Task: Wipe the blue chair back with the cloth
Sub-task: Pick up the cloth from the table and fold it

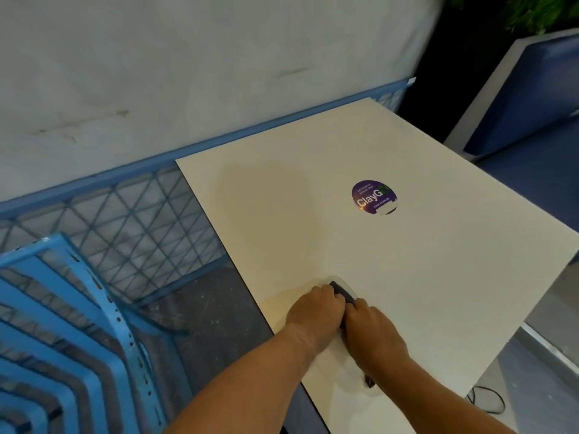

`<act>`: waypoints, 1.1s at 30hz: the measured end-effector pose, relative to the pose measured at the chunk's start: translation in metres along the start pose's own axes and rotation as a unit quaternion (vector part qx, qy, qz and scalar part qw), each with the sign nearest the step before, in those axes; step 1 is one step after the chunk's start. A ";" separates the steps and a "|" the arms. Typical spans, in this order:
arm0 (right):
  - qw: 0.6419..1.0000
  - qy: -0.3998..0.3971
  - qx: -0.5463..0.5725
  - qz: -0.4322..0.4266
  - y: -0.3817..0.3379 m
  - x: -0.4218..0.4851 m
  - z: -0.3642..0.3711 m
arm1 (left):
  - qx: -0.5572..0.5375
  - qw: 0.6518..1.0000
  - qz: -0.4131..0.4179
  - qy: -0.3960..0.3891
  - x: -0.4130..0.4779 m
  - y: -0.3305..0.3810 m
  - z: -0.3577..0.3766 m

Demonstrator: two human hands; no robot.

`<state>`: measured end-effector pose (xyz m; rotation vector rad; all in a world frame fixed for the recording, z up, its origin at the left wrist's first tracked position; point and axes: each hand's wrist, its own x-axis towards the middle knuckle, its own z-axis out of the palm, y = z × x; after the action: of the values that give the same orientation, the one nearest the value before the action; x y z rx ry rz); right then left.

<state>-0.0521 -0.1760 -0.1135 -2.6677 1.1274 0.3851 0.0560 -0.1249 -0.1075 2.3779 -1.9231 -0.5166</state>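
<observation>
A dark cloth lies on the white table near its left front edge. Only a small dark part of it shows between my hands. My left hand has its fingers curled over the cloth, and my right hand grips it from the right side. The two hands touch each other. The blue chair back, made of blue metal slats, stands at the lower left, well apart from both hands.
A round purple sticker sits on the table's middle. A blue mesh fence runs along a grey wall behind the chair. A blue and white planter box stands at the upper right. A thin cable lies on the floor.
</observation>
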 end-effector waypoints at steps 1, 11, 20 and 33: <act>1.000 0.002 0.002 0.003 0.000 0.001 -0.003 | -0.003 1.000 0.005 0.012 0.001 -0.002 0.000; 0.996 0.081 0.042 0.016 0.001 -0.027 -0.056 | -0.129 0.983 0.046 0.120 -0.024 -0.009 -0.037; 0.982 0.124 0.129 -0.065 -0.031 -0.098 -0.072 | -0.245 0.948 -0.009 0.201 -0.121 0.007 -0.050; 0.956 0.012 0.219 -0.193 -0.090 -0.197 -0.005 | -0.252 0.937 -0.086 0.228 -0.280 0.016 0.002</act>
<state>-0.1183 0.0153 -0.0368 -2.4115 0.5813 0.0235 -0.0087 0.1402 -0.0411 2.0951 -1.2185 -0.3617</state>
